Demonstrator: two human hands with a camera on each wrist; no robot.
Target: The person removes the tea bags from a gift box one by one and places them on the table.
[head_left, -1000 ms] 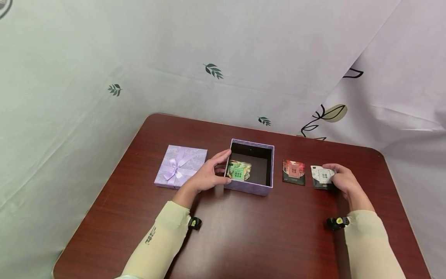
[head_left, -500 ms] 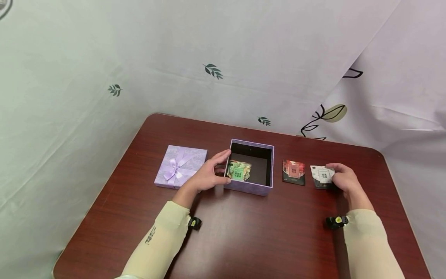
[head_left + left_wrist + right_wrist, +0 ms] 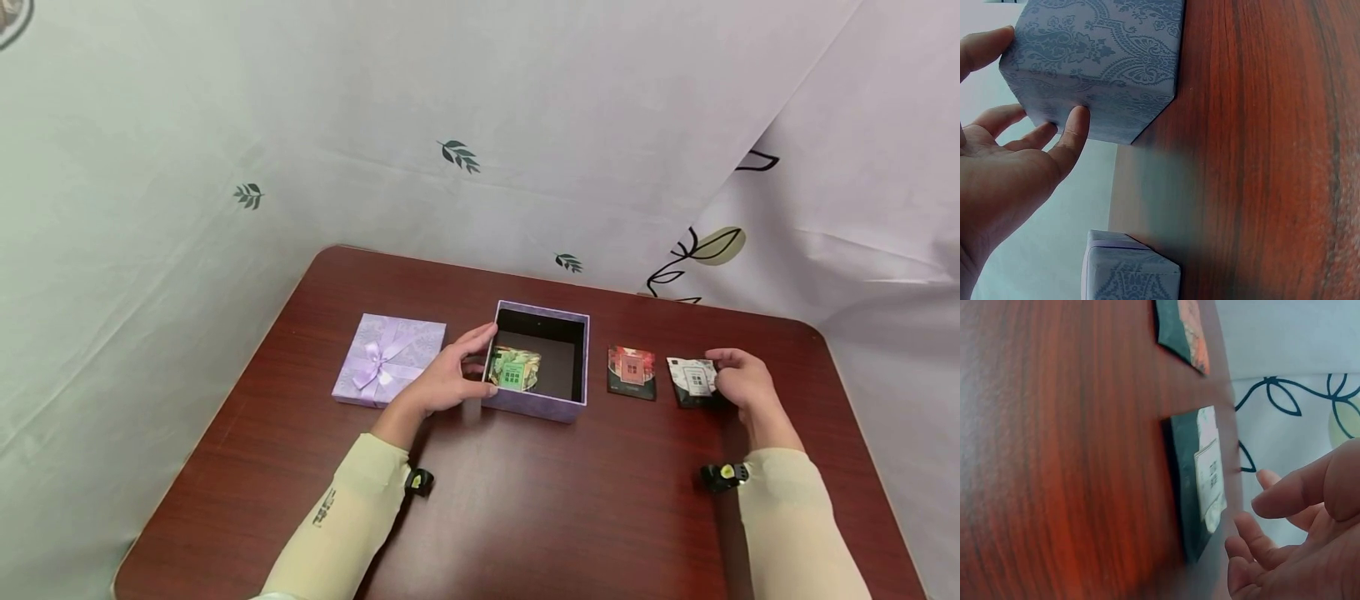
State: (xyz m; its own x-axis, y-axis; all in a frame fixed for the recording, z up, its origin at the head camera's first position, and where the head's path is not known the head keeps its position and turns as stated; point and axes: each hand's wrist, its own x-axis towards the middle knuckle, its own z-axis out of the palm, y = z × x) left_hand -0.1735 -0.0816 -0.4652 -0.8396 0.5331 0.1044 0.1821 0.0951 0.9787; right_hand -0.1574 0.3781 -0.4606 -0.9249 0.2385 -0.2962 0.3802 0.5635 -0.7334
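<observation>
A purple patterned gift box [image 3: 534,406] stands lidless on the table, a green packet [image 3: 516,369] lying in its left part. My left hand [image 3: 450,373] holds the box at its near left corner, thumb at the front and fingertips against the left wall [image 3: 1054,94]. To the right, a white-and-black packet [image 3: 692,382] lies with its right edge at my right hand [image 3: 744,383]. In the right wrist view, the loosely bent fingers [image 3: 1257,540] are just off that packet, with nothing between them. A red-and-black packet [image 3: 632,372] lies between it and the box.
The purple lid [image 3: 412,337] with a ribbon bow lies left of the box, partly behind the left forearm. A dark reddish wood table [image 3: 570,492] carries everything. White leaf-print cloth [image 3: 510,208] hangs behind the table's far edge.
The white-and-black packet has turned slightly and my right hand has shifted a little right, its fingers drawing off the packet. My left hand and the box have stayed in place.
</observation>
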